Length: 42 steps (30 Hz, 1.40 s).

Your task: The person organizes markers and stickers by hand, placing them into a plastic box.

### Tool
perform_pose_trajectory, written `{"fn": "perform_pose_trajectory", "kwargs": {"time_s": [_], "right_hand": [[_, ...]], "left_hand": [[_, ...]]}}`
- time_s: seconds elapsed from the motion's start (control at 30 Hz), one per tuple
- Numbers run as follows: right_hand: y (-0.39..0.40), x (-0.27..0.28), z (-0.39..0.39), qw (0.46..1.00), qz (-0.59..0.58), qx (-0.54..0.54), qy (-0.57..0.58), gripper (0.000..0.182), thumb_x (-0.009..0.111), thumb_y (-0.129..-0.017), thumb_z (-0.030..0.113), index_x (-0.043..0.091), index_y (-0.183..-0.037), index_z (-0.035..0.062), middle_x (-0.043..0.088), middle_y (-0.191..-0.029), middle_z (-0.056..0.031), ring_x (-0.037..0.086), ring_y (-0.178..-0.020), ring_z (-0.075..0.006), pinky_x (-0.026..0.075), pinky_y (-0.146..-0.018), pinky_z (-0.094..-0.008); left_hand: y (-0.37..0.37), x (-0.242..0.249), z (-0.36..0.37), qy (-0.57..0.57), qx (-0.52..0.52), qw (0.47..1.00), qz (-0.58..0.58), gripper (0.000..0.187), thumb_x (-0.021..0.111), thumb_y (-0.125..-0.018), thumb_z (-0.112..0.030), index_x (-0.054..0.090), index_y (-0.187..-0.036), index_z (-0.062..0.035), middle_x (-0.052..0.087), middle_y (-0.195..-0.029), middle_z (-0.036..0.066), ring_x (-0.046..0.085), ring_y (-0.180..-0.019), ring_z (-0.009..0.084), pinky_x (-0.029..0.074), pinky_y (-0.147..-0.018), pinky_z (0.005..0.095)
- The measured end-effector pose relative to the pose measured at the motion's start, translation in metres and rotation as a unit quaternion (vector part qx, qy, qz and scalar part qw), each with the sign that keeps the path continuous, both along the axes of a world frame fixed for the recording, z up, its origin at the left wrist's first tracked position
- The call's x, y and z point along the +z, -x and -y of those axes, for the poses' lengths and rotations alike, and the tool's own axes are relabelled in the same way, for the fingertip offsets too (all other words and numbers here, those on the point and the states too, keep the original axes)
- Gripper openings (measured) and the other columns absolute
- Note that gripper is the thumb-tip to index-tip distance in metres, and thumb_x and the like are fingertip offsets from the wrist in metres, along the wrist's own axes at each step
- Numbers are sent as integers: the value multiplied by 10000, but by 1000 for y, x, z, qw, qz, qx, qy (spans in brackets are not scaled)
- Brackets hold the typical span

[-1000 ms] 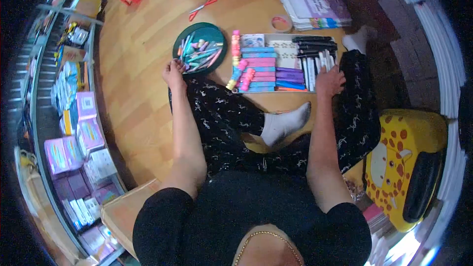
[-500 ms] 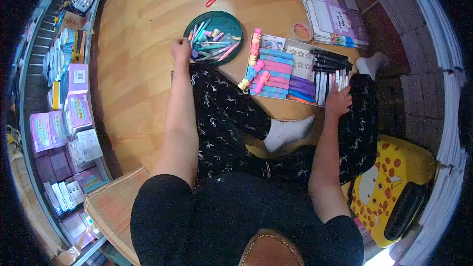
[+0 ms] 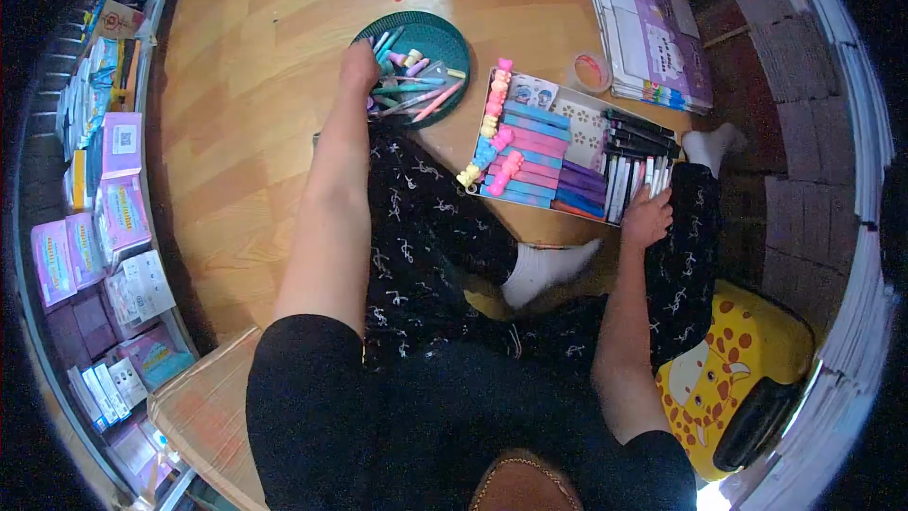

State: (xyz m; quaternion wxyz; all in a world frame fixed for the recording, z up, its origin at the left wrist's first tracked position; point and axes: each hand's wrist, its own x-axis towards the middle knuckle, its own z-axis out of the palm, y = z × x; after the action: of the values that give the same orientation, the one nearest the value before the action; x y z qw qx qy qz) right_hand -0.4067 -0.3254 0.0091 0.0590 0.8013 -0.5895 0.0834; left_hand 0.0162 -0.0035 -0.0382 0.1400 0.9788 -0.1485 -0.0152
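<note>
Two shallow holders lie on the wooden floor [image 3: 255, 85] in my feed. The bigger one is the box [image 3: 584, 123], flat between the legs, I'd guess so its sorted rows stay put and reachable. Just beside it is the round green basket [image 3: 441, 38], with loose pens [image 3: 409, 88] jumbled in it. The left hand [image 3: 359, 69] has its grip dipped over the basket's near-left rim; the fingertips are hidden, so I can't tell how open it is or whether it has anything. The right hand [image 3: 647, 220] has bent fingers on the white markers [image 3: 619, 187] in the box, maybe steadying them, but can't tell if that grip is closed. Versus the earlier frame, the left hand reaches farther in; the right's basically unchanged.
</note>
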Motion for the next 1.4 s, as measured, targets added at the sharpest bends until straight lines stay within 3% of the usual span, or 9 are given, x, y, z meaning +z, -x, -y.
{"fn": "perform_pose_trajectory", "kwargs": {"time_s": [0.2, 0.27, 0.57, 0.8, 0.87, 1.0, 1.1, 1.2, 1.4], "right_hand": [[0, -3, 0, 1000, -11, 8, 16, 562, 388, -837, 474, 388, -1205, 50, 510, -995, -211, 502, -902, -365, 430, -724, -480], [-1, -1, -1, 1000, -14, 2, 11, 567, 380, -837, 481, 389, -1206, 50, 509, -1001, -213, 499, -908, -369, 429, -726, -483], [0, -4, 1, 1000, 12, 2, 13, 578, 362, -839, 495, 396, -1212, 56, 499, -1045, -222, 487, -943, -379, 426, -734, -488], [0, -2, 0, 1000, 22, -11, -2, 562, 389, -830, 480, 399, -1210, 65, 500, -1039, -219, 487, -944, -379, 419, -748, -501], [1, -4, 2, 1000, 23, -2, 11, 551, 406, -826, 464, 403, -1206, 66, 509, -1023, -215, 497, -929, -377, 424, -734, -499], [2, -4, 2, 1000, 24, -7, 14, 548, 399, -825, 489, 421, -1193, 84, 520, -1017, -212, 512, -927, -376, 436, -727, -487], [3, -6, 2, 999, 15, -7, 30, 554, 407, -818, 495, 431, -1180, 77, 531, -978, -202, 522, -904, -367, 447, -704, -481], [4, -3, 5, 1000, 29, -6, 7, 555, 462, -800, 461, 414, -1179, 59, 520, -953, -205, 513, -882, -362, 437, -697, -489], [5, 8, 3, 999, 44, -19, -9, 554, 469, -804, 451, 413, -1185, 53, 506, -1007, -208, 493, -926, -365, 417, -743, -495]], "left_hand": [[-7, -16, 16, -9, -51, 996, 70, 245, 562, -688, -86, 476, -897, 10, 558, -890, 255, 544, -834, 403, 447, -722, 445], [-9, -15, 17, 17, -18, 993, -112, 338, 593, -663, -122, 447, -940, 6, 560, -907, 260, 541, -894, 384, 448, -755, 420], [-6, -19, 16, -27, -121, 981, -146, 366, 598, -655, -154, 466, -962, -5, 567, -970, 221, 535, -937, 356, 419, -815, 405], [28, 44, 15, 186, -44, 981, -35, 426, 569, -709, -207, 458, -1080, -31, 573, -929, 219, 540, -919, 363, 441, -776, 413], [39, 23, 19, 148, -242, 957, -52, 512, 638, -689, -251, 448, -1102, -16, 574, -949, 216, 543, -915, 362, 435, -774, 410], [59, 14, 43, 12, -293, 945, -147, 618, 657, -687, -292, 394, -1177, -22, 518, -1075, 229, 524, -965, 361, 432, -799, 415], [66, 7, 48, -77, -291, 949, -94, 710, 581, -752, -378, 266, -1265, -2, 310, -1275, 253, 486, -1027, 368, 429, -831, 432], [91, 51, 58, -81, -282, 954, -59, 687, 564, -753, -397, 336, -1224, 48, 318, -1282, 222, 399, -1132, 345, 430, -846, 413], [84, 29, 58, -194, -323, 924, 68, 606, 504, -801, -399, 318, -1237, -20, 409, -1196, 263, 501, -1008, 373, 434, -817, 446]]}}
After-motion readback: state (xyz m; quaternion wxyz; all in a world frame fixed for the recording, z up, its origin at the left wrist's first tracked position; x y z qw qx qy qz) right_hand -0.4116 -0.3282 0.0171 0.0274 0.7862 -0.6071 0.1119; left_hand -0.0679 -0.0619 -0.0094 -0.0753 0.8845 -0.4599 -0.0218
